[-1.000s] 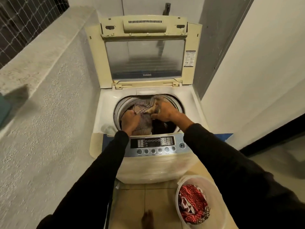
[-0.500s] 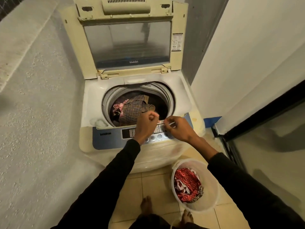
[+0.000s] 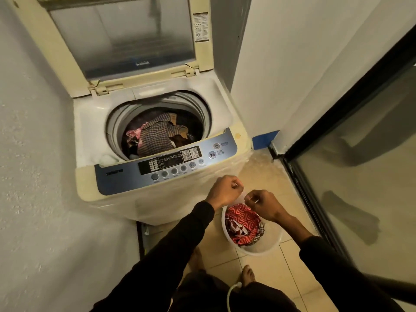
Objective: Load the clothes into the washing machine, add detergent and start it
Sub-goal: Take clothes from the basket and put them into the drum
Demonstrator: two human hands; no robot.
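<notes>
Both our hands hang just above the bucket point(image 3: 254, 245) on the tiled floor, close together but not touching: the left hand point(image 3: 224, 192) is curled into a loose fist holding nothing we can see, and the right hand point(image 3: 262, 203) is also curled, thumb and forefinger pinched as if on something thin, though we cannot tell whether anything is in that pinch. Directly beneath the right hand lies the red patterned cloth point(image 3: 242, 224), the 1 piece we can see left in the bucket. Up and ahead of both hands stands the washing machine point(image 3: 144, 197) with its lid point(image 3: 126, 41) propped open, and in its drum a checked shirt point(image 3: 157, 137) sits on top of darker clothes. The control panel point(image 3: 171, 162) is the part of the machine nearest our left hand, its start button point(image 3: 212, 154) ahead of the right hand. We judge loading is nearly finished, with detergent and starting not yet done; no detergent is in view. The risks from here: a loose grab could let the cloth trail on the floor or catch on the bucket rim and tip it; a sleeve brushing the panel on the lift could press a button early; and cloth draped over the drum edge could jam the lid.
</notes>
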